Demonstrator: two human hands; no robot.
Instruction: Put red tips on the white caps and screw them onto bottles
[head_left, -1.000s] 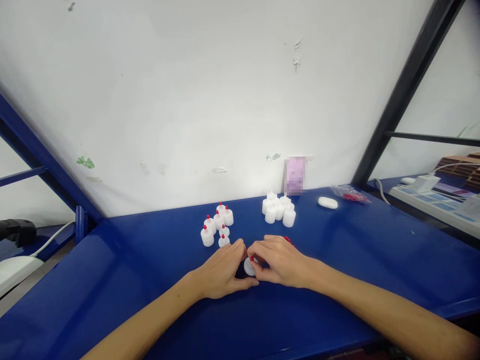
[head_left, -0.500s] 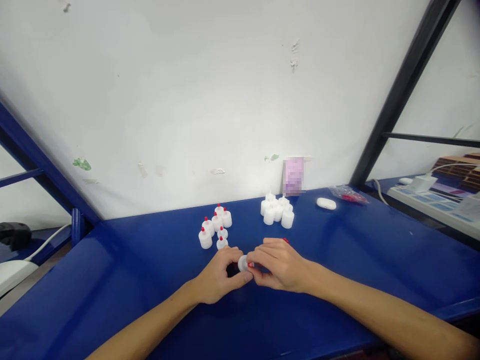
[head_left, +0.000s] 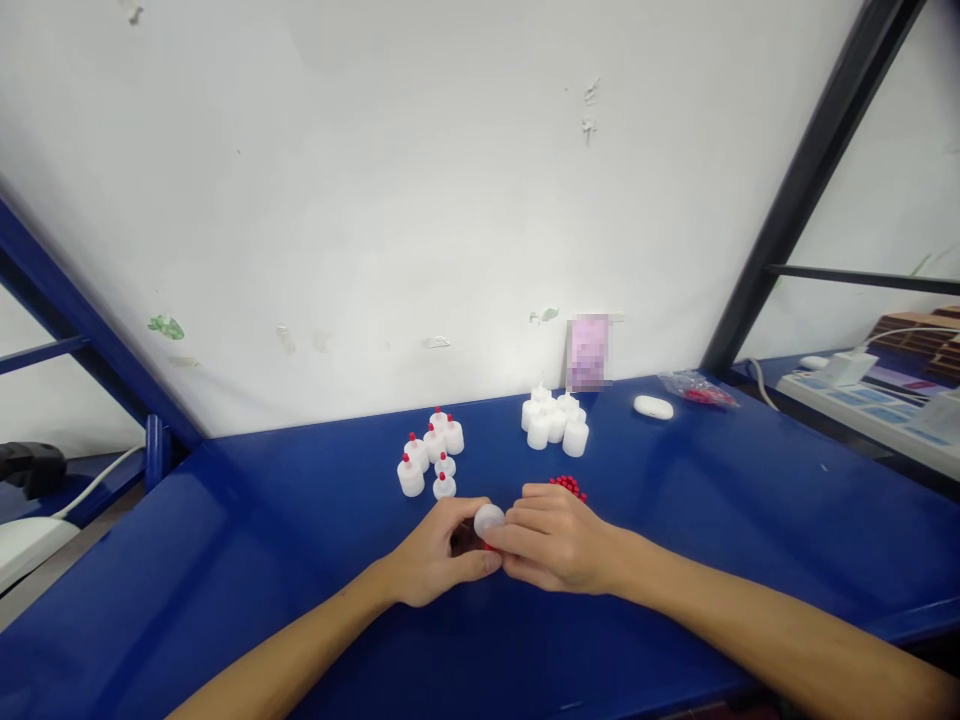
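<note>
Low in the middle of the view, both hands meet at a white round nozzle cap (head_left: 489,518) with a small red tip (head_left: 488,547). My left hand (head_left: 439,555) curls around it, thumb and forefinger closed on its side. The fingers of my right hand (head_left: 559,540) pinch it from the right, partly covering it and the red tip. Behind my left hand stand two similar white nozzle caps (head_left: 444,486) with red tips. A pile of small red tips (head_left: 570,486) lies just behind my right hand.
Several white bottles (head_left: 411,477) with red tips stand at the back left. Another cluster of white bottles (head_left: 555,422) is right of centre. Farther right lie a white case (head_left: 652,407) and a clear bag (head_left: 697,388) with red pieces. A white power strip (head_left: 870,405) sits beyond the dark post.
The nozzle cap has turned in my fingers; its white round face now shows more and its red tip points down. My right hand has shifted slightly lower, uncovering the red pile.
</note>
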